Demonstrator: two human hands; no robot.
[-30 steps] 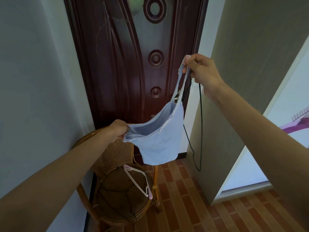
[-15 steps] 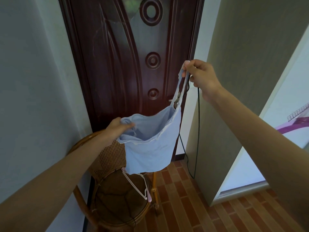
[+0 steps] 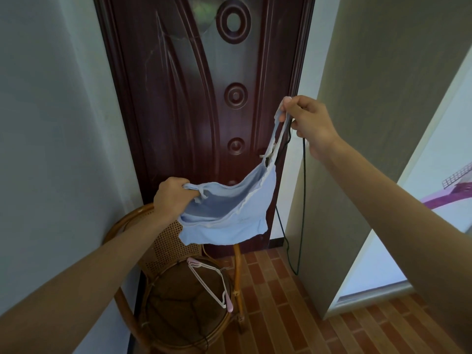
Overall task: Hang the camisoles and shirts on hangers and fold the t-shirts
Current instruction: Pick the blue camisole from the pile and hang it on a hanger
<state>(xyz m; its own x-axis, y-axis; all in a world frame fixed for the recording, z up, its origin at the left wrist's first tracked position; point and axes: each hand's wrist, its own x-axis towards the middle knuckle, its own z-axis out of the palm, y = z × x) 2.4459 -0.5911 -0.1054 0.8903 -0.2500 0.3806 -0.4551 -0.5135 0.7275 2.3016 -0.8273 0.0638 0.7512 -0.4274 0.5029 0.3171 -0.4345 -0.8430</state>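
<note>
Blue camisole point(image 3: 229, 215) sags between both hands' grip.

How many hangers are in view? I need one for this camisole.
1, maybe more: the hangers, white wire with pink ends, lie on the seat of the rattan chair below the blue camisole. They look stacked; exact number unclear.

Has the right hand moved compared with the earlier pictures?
Yes. The right hand has come down along the door, from beside the middle ring carving to below it.

Both arms outstretched; left hand point(image 3: 171, 198) low, fingers curled; right hand point(image 3: 307, 121) raised, fingertips pinched.
</note>
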